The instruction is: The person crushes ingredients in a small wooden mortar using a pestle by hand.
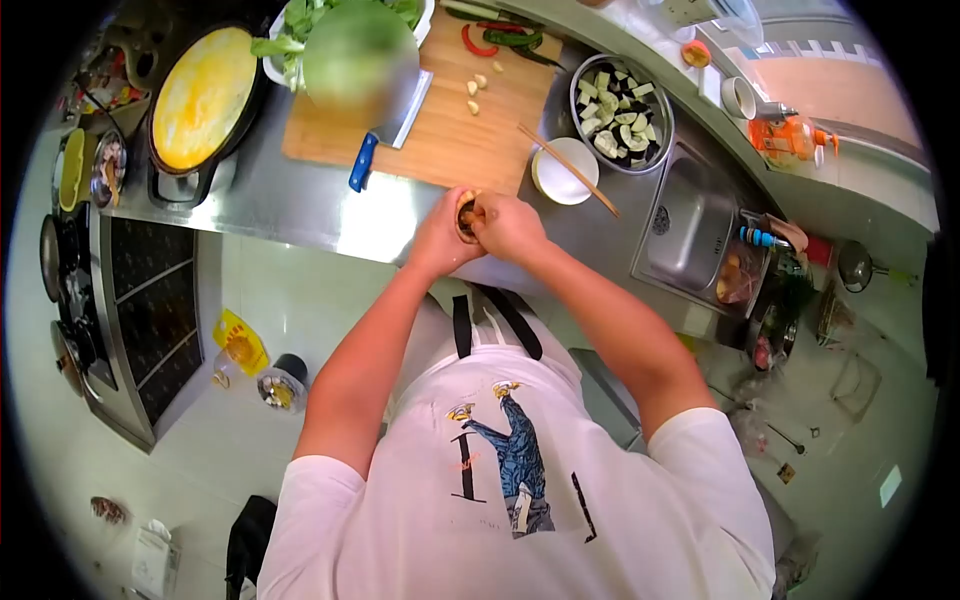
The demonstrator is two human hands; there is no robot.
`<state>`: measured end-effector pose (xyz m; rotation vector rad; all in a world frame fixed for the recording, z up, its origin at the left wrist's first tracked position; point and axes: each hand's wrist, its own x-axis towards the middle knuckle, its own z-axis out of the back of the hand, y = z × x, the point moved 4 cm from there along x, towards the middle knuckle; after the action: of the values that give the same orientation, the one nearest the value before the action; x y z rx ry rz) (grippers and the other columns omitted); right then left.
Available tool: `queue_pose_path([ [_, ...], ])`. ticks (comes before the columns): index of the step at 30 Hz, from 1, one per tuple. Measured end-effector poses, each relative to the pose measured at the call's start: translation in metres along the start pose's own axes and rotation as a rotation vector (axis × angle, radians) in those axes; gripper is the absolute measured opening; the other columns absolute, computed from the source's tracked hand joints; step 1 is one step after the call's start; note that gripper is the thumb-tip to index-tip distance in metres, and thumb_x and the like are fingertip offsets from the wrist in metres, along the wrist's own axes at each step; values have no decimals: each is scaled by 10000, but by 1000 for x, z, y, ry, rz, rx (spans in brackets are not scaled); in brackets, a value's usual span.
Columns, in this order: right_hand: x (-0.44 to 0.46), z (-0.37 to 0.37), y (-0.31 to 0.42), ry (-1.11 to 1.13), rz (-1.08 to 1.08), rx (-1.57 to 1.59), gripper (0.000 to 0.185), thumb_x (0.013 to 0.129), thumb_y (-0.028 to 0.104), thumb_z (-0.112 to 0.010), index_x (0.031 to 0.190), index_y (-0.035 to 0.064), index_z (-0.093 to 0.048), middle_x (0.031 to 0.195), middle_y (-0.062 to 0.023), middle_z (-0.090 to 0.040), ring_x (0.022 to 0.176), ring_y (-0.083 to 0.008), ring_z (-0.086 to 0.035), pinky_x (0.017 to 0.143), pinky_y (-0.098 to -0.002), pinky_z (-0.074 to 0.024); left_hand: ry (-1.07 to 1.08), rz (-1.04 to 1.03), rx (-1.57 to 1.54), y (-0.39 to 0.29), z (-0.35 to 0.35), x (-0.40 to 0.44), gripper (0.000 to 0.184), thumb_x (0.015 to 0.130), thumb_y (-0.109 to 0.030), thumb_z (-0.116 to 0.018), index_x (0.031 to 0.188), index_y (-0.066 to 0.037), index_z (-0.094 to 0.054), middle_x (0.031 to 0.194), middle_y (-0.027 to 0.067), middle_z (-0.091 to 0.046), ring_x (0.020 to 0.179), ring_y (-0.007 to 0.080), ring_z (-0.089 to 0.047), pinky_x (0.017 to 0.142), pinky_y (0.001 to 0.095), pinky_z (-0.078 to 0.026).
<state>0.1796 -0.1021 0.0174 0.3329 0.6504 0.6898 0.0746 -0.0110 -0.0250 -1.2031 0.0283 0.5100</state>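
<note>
At the counter's front edge my left hand [438, 238] is wrapped round a small, round, brown-rimmed container [464, 218]; its kind is hard to make out. My right hand [508, 226] is closed, with its fingertips at the container's dark opening, and whatever they may pinch is hidden. Just beyond both hands lies a wooden cutting board [430, 170]. A cleaver with a blue handle [363, 162] rests on its left part, and several garlic cloves [474, 95] lie farther back. To the right stands a white bowl [563, 178] with chopsticks [575, 168] across it.
A metal bowl of cut eggplant [622, 112] stands beside the sink [690, 220]. Red and green chilies [512, 38] lie at the board's back. On the left is a pan with a yellow egg-like sheet [203, 98]. Leafy greens [292, 40] fill a white basin, partly blurred.
</note>
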Motion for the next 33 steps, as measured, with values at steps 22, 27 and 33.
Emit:
queue_pose_path([
  [22, 26, 43, 10, 300, 30, -136, 242, 783, 231, -700, 979, 109, -772, 1000, -132, -766, 914, -335, -739, 773, -448, -586, 37, 27, 9, 0, 9, 7, 1010, 626, -289, -978, 1452, -98, -428, 1334, 138, -618, 1238, 298, -616, 1042, 387, -498],
  [27, 26, -8, 4, 302, -13, -266, 246, 748, 267, -730, 942, 128, -789, 983, -138, -766, 914, -330, -740, 783, -449, -587, 39, 59, 0, 9, 3, -1, 1010, 623, -261, -978, 1450, -83, -426, 1331, 139, -618, 1251, 287, -610, 1063, 375, -490],
  [33, 22, 26, 18, 321, -18, -123, 249, 776, 249, -710, 988, 145, -788, 1006, -135, -768, 934, -340, -739, 802, -451, -591, 18, 31, 24, 10, 3, -3, 1046, 577, -318, -991, 1435, -99, -434, 1343, 170, -616, 1245, 375, -607, 1027, 430, -513],
])
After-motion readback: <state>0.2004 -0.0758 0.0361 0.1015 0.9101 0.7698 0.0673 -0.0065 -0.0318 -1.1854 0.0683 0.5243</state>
